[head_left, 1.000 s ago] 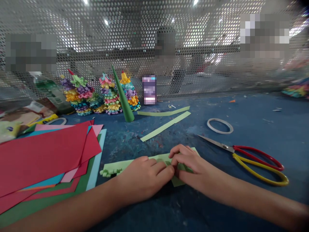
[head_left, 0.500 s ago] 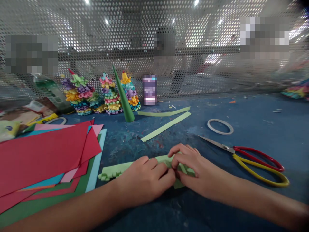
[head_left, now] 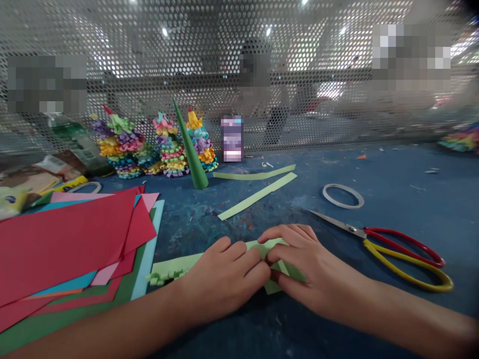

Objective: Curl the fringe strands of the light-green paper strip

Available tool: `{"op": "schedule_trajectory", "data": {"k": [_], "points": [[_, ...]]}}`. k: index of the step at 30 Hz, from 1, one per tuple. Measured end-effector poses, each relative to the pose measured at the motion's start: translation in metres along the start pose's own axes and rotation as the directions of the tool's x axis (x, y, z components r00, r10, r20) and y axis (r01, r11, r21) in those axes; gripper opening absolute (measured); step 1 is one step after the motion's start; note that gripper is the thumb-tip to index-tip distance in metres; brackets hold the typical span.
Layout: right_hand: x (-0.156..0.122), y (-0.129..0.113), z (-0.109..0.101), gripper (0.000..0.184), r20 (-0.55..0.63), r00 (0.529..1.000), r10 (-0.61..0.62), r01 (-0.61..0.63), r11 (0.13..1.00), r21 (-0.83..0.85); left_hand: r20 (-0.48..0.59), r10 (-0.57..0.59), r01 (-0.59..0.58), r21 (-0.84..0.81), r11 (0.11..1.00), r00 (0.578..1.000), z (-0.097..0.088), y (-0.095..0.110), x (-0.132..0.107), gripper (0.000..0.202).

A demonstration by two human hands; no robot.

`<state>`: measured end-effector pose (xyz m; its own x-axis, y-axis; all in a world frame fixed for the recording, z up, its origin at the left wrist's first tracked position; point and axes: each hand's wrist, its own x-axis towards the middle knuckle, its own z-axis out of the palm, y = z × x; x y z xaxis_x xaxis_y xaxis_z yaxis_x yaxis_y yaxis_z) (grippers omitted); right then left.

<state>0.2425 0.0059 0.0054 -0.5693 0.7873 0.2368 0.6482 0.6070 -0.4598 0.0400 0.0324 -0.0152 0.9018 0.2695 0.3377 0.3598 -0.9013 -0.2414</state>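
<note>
- The left hand (head_left: 220,281) and the right hand (head_left: 310,269) are both closed on a fringed light green paper strip (head_left: 175,267), fingers curled over it and knuckles nearly meeting at its middle.
- The strip lies flat on the blue, paint-speckled worktop (head_left: 392,174), directly in front of the person. Its snipped fringe sticks out past the left hand, and a plain end shows below the right hand.
- Just right of the right hand lie scissors (head_left: 404,259) with red and yellow handles, their blades pointing toward that hand.
- Above the scissors sits a thin roll of tape (head_left: 343,185).
- Two narrow light green paper strips (head_left: 254,174) (head_left: 258,195) lie apart from the hands, farther up the worktop.
- Left of the left hand, a loose stack of coloured paper sheets (head_left: 67,234) in red, pink, blue and green lies close to the fringed strip.
- Along the far edge stand a plain green paper cone (head_left: 191,154), tilted, and multicoloured paper-curl trees (head_left: 125,144) (head_left: 200,142).
- A plastic bottle (head_left: 73,139) lies beyond the stack, in front of perforated metal mesh (head_left: 299,50).
</note>
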Motion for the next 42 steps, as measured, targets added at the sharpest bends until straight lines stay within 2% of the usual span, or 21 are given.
{"op": "schedule_trajectory", "data": {"k": [8, 12, 17, 19, 28, 35, 38, 42], "points": [[0.002, 0.009, 0.001, 0.011, 0.042, 0.999, 0.026, -0.03, 0.996, 0.084, -0.025, -0.055, 0.056, 0.037, 0.998, 0.998, 0.003, 0.0, 0.0, 0.008], [0.004, 0.012, 0.0, 0.007, 0.064, 0.994, 0.091, -0.1, 0.984, 0.147, -0.042, -0.094, 0.097, 0.053, 0.994, 0.995, 0.003, 0.001, 0.0, 0.004], [0.007, 0.014, 0.001, 0.015, 0.105, 0.988, 0.111, -0.142, 0.919, 0.368, -0.041, -0.04, 0.042, 0.044, 0.998, 0.998, 0.001, 0.0, -0.001, 0.009], [0.007, 0.015, 0.003, 0.014, 0.105, 0.988, 0.109, -0.142, 0.904, 0.404, -0.038, -0.031, 0.032, 0.045, 0.998, 0.999, 0.0, 0.0, -0.001, 0.01], [0.003, 0.018, 0.01, 0.009, 0.012, 0.993, 0.115, -0.113, 0.941, 0.318, -0.061, -0.131, 0.133, 0.032, 0.991, 0.99, 0.009, -0.002, 0.0, 0.005], [0.004, 0.011, 0.012, 0.013, -0.04, 0.992, 0.121, -0.101, 0.937, 0.334, -0.059, -0.084, 0.085, 0.017, 0.996, 0.995, 0.006, -0.003, -0.001, 0.008], [0.004, 0.008, 0.013, 0.014, -0.03, 0.993, 0.117, -0.101, 0.94, 0.325, -0.041, -0.074, 0.074, 0.009, 0.997, 0.996, 0.006, -0.002, -0.001, 0.008], [0.003, 0.008, 0.01, 0.011, 0.002, 0.994, 0.111, -0.105, 0.928, 0.358, -0.071, -0.119, 0.12, 0.011, 0.993, 0.99, 0.007, -0.001, -0.001, 0.001]]}}
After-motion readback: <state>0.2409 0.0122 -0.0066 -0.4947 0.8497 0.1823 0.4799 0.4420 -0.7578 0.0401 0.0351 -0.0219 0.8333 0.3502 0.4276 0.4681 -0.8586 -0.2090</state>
